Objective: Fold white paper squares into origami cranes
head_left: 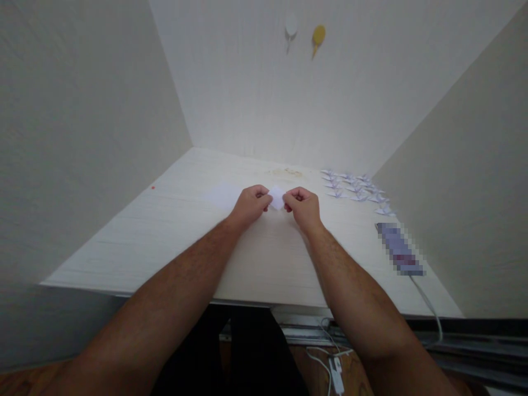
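Note:
A small folded piece of white paper [276,198] is held between my two hands over the middle of the table. My left hand [254,201] pinches its left corner between thumb and fingers. On the opposite corner, my right hand [302,204] has a similar pinch. Pale paper [218,195] lies flat on the table just left of my left hand, partly behind it. Several folded paper cranes [357,188] stand in rows at the back right of the table.
A pixelated phone-like device [399,248] lies at the right with a white cable [429,302] running off the white table's [165,242] front edge. Walls enclose the left, back and right. Two hooks, white [291,26] and yellow [319,35], are on the back wall. A power strip [336,374] lies below.

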`<state>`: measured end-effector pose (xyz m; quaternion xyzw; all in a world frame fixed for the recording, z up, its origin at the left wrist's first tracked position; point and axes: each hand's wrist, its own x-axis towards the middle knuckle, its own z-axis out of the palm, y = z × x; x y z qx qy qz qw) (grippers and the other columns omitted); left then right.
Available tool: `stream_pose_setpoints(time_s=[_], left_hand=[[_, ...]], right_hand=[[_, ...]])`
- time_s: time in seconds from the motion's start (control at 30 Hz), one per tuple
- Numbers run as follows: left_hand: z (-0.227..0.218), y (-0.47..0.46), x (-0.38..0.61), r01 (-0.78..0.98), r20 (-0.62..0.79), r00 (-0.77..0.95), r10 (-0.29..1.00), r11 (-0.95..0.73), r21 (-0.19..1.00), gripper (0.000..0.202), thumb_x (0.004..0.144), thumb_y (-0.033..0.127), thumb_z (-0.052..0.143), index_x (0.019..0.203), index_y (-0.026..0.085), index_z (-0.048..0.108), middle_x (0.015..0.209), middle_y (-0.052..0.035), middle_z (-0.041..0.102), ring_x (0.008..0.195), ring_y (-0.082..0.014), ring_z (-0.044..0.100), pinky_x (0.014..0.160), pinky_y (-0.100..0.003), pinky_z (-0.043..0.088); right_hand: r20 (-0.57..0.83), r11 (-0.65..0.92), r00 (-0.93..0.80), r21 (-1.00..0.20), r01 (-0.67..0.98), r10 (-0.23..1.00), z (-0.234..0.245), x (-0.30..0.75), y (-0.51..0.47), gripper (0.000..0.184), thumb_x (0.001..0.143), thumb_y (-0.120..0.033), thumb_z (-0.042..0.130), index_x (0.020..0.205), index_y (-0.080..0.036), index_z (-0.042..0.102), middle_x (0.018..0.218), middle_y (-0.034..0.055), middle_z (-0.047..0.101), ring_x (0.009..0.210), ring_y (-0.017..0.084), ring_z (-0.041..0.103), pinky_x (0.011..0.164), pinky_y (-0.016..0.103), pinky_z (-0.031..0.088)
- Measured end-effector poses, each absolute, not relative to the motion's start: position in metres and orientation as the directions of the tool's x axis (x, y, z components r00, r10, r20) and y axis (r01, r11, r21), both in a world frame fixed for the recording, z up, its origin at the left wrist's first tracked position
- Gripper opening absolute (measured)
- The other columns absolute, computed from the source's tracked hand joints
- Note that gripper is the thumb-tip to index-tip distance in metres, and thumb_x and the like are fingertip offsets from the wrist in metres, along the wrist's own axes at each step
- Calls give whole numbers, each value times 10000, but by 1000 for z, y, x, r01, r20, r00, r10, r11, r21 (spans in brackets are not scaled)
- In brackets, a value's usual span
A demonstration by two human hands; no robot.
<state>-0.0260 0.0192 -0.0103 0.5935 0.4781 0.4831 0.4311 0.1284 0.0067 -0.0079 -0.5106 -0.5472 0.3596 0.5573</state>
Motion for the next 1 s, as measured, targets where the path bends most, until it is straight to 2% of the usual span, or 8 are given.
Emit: stream_pose_setpoints(time_s=[0.2, 0.37, 0.6, 0.7, 0.8, 1.0], left_hand=[[-8, 15, -29, 320, 163, 160, 974, -208, 924, 66, 663, 216, 572, 623, 163, 567, 522, 30, 539, 506, -103, 487, 493, -211, 343], [-11, 15, -31, 325, 154, 242, 958, -229, 917, 170, 694, 310, 611, 635, 158, 562, 544, 33, 531, 511, -95, 478, 497, -211, 341], [-10, 16, -31, 191, 81, 230, 970, -126, 973, 214, 641, 303, 657, 578, 168, 504, 522, 50, 484, 502, -84, 459, 511, -214, 364], [-8, 14, -32, 266, 32, 266, 963, -106, 958, 193, 645, 288, 649, 572, 167, 519, 492, 50, 475, 468, -81, 421, 463, -210, 302], [-7, 13, -33, 341, 46, 298, 954, -151, 928, 131, 657, 270, 642, 620, 156, 588, 526, 43, 510, 477, -76, 423, 453, -205, 280], [-6, 15, -30, 241, 87, 129, 988, -116, 964, 151, 677, 296, 657, 686, 157, 597, 512, 33, 554, 416, -72, 427, 422, -204, 307]], right_hand=[[229, 210, 73, -956, 206, 971, -6, 135, 8, 97, 640, -244, 638, 600, -168, 593, 476, -30, 556, 435, 90, 451, 435, 216, 315], [183, 173, 16, -955, 243, 983, -4, 136, 4, 99, 627, -239, 650, 590, -161, 602, 475, -28, 553, 436, 90, 457, 439, 217, 318], [166, 158, 19, -962, 221, 986, -5, 137, 4, 137, 655, -281, 651, 605, -160, 611, 480, -19, 560, 448, 96, 472, 452, 224, 340], [183, 182, -22, -942, 281, 983, -6, 139, 4, 136, 663, -284, 650, 620, -158, 621, 499, -14, 566, 466, 100, 476, 459, 228, 346], [182, 190, -53, -930, 316, 982, -6, 140, 4, 152, 673, -301, 659, 647, -152, 641, 509, -9, 569, 474, 101, 479, 464, 230, 352], [218, 186, 84, -940, 285, 972, -9, 139, 6, 209, 685, -353, 681, 739, -152, 663, 577, 10, 614, 514, 119, 529, 494, 244, 405]])
